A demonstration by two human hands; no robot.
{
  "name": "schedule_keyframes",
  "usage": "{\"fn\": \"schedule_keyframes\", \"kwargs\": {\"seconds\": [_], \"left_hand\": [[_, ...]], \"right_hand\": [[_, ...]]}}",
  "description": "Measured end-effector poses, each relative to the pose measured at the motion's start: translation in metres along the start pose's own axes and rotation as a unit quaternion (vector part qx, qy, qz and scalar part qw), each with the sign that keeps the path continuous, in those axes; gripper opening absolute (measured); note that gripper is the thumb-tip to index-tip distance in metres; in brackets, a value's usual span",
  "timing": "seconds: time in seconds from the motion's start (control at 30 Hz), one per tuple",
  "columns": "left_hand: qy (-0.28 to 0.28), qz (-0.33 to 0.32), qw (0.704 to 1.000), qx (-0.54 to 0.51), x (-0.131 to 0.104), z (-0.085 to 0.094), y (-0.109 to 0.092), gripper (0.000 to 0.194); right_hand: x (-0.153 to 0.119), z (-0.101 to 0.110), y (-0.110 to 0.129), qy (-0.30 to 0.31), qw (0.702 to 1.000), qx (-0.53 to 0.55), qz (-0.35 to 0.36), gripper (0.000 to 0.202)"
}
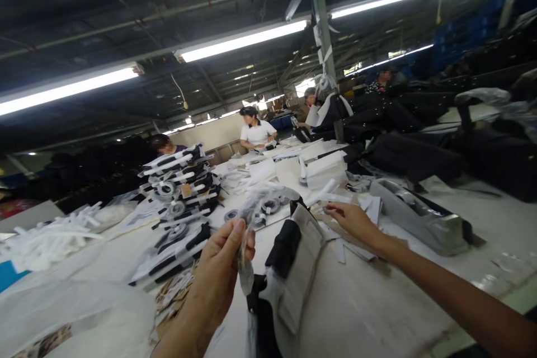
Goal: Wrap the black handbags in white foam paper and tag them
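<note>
My left hand (229,254) pinches a strap wrapped in clear plastic (246,246), which arches up and over to the top of a bag. That bag (300,268), grey-white with black parts, stands on the table in front of me, a black roll-shaped piece (284,247) on its side. Right of the bag, my right hand (350,221) reaches over papers and cardboard pieces, fingers bent and close together; whether they hold anything is too small to tell.
A tall stack of wrapped black and white pieces (180,196) stands left of centre. White rolls (54,235) lie at far left. A wrapped grey bag (423,218) and black bags (415,156) are at right. Several people sit beyond the table (356,313).
</note>
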State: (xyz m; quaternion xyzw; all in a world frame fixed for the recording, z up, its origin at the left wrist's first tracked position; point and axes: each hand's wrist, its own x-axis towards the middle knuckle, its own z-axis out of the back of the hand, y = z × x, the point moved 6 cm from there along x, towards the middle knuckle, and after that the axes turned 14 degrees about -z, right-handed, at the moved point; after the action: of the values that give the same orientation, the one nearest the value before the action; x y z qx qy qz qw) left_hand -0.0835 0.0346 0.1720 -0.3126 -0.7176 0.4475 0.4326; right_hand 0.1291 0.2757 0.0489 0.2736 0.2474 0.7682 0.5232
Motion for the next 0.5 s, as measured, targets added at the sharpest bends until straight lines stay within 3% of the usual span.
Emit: {"fn": "schedule_keyframes", "kwargs": {"seconds": [0.13,0.27,0.37,0.5], "left_hand": [[-0.044,-0.046,0.998,-0.014,0.011,0.003,-0.004,0.036],[0.001,-0.008,0.999,0.042,0.006,0.004,0.004,0.037],[0.064,0.021,0.992,0.104,-0.006,0.003,0.008,0.043],[0.057,0.037,0.995,0.078,-0.014,0.006,0.007,0.043]], "right_hand": [[0.057,-0.025,-0.035,0.038,0.994,-0.087,-0.050,0.023],[0.079,-0.034,-0.044,0.063,0.990,-0.085,-0.093,0.025],[0.091,-0.016,-0.041,0.057,0.991,-0.002,-0.118,0.024],[0.086,0.026,-0.028,0.055,0.970,0.185,-0.147,0.030]]}}
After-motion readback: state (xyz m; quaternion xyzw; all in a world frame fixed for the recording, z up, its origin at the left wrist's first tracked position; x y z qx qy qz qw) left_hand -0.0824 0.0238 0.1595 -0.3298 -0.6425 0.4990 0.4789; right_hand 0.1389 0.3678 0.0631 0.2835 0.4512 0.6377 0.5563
